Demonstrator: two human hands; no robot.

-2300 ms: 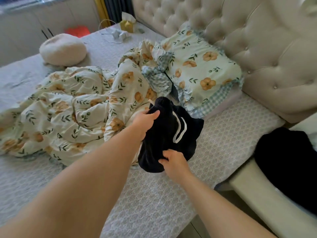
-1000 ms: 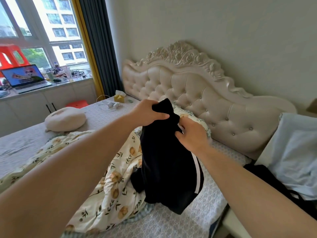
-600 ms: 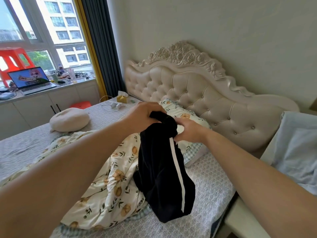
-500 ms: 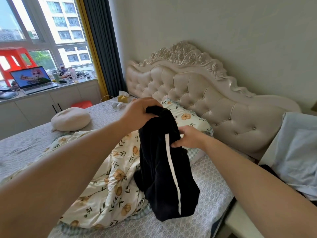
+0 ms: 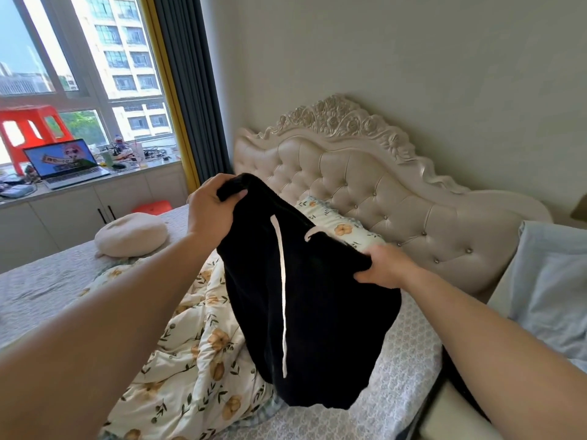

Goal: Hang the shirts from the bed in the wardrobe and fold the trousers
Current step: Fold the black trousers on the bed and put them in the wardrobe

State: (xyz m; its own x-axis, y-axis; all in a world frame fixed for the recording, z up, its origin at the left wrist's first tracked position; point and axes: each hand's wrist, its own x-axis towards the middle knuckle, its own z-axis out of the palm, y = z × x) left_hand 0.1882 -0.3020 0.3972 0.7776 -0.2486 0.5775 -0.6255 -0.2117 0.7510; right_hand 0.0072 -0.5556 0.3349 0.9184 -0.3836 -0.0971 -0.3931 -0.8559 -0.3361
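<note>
Black trousers (image 5: 320, 312) with a white side stripe and a white drawstring hang in the air above the bed (image 5: 406, 360). My left hand (image 5: 211, 206) grips one end of the waistband, held high. My right hand (image 5: 386, 265) grips the other end, lower and to the right. The waistband is stretched between them and the legs droop toward the mattress. A light blue garment (image 5: 552, 281) lies on the right, with a dark garment (image 5: 460, 385) partly hidden under my right forearm.
A floral quilt (image 5: 190, 360) is bunched on the bed below the trousers, with a floral pillow (image 5: 340, 227) against the tufted headboard (image 5: 381, 185). A round cream cushion (image 5: 131, 233) sits further left. A laptop (image 5: 66, 163) stands on the window counter.
I lifted the trousers off the bed and raised my head. My hands, close together at the waistband half a second ago, have moved apart, spreading the waistband wide.
</note>
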